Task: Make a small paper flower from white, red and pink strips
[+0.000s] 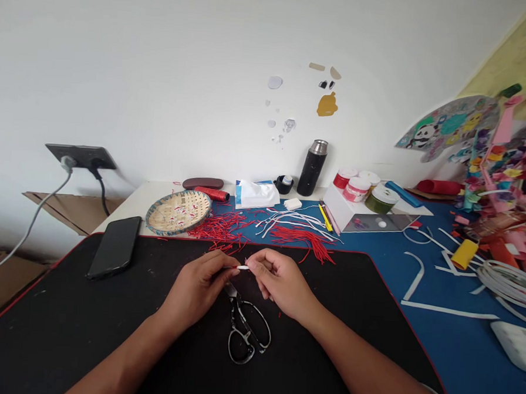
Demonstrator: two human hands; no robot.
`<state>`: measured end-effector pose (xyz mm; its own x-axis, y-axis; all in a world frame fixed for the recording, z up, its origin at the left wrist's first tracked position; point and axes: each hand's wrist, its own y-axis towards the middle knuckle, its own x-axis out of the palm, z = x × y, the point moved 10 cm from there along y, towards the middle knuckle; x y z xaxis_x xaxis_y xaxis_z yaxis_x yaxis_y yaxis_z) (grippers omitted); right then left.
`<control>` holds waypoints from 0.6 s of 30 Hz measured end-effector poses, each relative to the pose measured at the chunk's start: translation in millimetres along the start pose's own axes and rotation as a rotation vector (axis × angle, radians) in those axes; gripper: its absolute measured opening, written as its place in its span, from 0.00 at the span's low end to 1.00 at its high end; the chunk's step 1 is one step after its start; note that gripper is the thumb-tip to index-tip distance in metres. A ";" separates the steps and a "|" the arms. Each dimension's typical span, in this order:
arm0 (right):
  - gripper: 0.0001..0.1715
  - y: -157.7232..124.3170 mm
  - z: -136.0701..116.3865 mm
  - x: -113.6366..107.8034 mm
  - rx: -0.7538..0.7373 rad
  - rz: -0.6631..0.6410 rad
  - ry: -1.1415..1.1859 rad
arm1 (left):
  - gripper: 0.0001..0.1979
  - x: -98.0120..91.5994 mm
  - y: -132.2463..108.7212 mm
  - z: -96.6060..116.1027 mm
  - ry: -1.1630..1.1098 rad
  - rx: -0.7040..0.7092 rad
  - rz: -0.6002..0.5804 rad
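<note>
head view: slender white piece point(242, 267) between fingertips point(252, 263), near loop-handled scissors point(241, 313)

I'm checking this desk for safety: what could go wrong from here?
The metal scissors with black handles lie on the black mat with their blades partly hidden by the left hand, so a finger might brush an edge. The small, slim white piece is pinched between the fingertips of the left hand and the right hand; it could slip if either loosens. The loose, thin red cord pieces could get scattered if bumped.
</note>
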<state>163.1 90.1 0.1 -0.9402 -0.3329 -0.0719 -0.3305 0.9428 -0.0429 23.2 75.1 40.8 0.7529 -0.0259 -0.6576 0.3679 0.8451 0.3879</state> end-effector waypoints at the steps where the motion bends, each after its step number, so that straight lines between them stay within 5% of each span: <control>1: 0.17 0.1 -0.4 -0.1 -0.013 0.002 -0.015 | 0.06 1.0 -0.2 0.7 0.014 0.016 -0.007; 18: 0.07 -1.3 6.9 -1.3 -0.039 0.000 -0.159 | 0.06 1.3 -0.4 5.7 0.068 0.063 -0.048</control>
<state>165.3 89.3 -6.7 -0.9163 -0.3284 -0.2291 -0.3364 0.9417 -0.0046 27.1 71.7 43.5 0.6958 -0.0273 -0.7177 0.4375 0.8086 0.3935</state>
